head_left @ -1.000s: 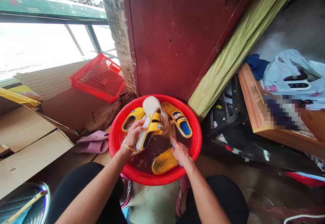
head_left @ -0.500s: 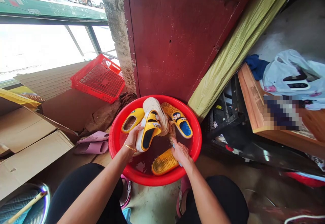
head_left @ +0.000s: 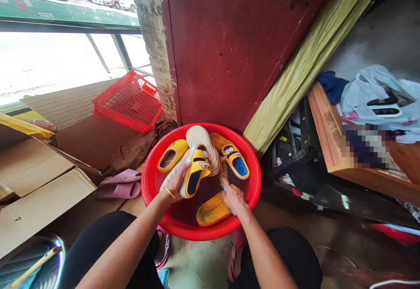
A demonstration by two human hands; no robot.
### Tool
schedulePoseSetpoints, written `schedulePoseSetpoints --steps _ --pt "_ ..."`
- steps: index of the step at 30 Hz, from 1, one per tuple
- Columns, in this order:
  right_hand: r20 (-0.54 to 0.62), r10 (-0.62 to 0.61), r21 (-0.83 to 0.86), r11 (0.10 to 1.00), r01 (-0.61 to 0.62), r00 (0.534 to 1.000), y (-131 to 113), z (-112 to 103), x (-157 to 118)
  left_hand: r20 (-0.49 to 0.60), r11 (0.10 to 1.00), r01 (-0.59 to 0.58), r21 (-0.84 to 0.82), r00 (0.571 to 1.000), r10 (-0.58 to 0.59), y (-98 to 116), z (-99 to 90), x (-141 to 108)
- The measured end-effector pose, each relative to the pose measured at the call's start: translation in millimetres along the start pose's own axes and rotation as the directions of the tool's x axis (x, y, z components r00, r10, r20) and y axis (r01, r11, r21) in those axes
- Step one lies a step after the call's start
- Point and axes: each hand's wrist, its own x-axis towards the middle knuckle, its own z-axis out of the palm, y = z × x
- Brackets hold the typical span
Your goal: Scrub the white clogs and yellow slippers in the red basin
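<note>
- Two bare hands reach over the near side of one round red basin (head_left: 147, 184), the left hand (head_left: 177, 179) left of its middle and the right hand (head_left: 234, 196) just inside its right side.
- The basin's far edge stands close to a dark red door (head_left: 229, 53), with a yellow-green cloth (head_left: 278, 101) hanging down near its far right edge.
- Its near edge lies just beyond two black-clad knees (head_left: 288, 254); pale floor (head_left: 193, 258) shows between the feet.
- On the left, pink slippers (head_left: 121, 185) sit right beside the basin, with a cardboard box (head_left: 42, 184) farther out.
- Inside the basin, a patch of dark water (head_left: 187, 206) separates the left hand from a yellow slipper lying sole up (head_left: 211, 210).
- The left fingers grasp a yellow-strapped slide slipper (head_left: 201, 162) with a dark insole, tilted above the water near the basin's middle.
- The right fingers are curled round a scrub brush (head_left: 223, 176), index finger extended toward its tan bristles; a bit of light blue handle shows below the hand.
- Also in the basin: a yellow closed-toe slipper (head_left: 179, 147) at the far left, a white ribbed sole (head_left: 199, 138) behind the held slipper, and a yellow slide with a blue insole (head_left: 236, 160) at the far right.
- A red mesh crate (head_left: 131, 101) stands tilted beyond a brown cloth (head_left: 127, 153).
- At lower left, a shiny-rimmed vessel (head_left: 61, 254), partly cut off, holds a light wooden handle (head_left: 36, 266); its other contents are hard to tell.
</note>
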Motion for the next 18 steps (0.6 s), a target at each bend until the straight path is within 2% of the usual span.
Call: schedulePoseSetpoints --steps 6,16,18 --pt "0.01 0.0 0.004 1.0 0.0 1.0 -0.4 -0.2 0.6 0.0 0.994 -0.095 0.051 0.995 0.095 -9.1 -3.8 5.3" --pt "-0.005 0.002 0.008 1.0 -0.002 1.0 -0.3 0.9 0.9 -0.026 0.995 -0.076 0.07 0.997 0.078 -11.6 1.1 3.8" --pt "-0.009 0.0 0.008 1.0 0.0 1.0 -0.2 0.7 0.8 -0.005 0.989 -0.121 0.088 0.993 0.122 -13.4 -0.3 4.5"
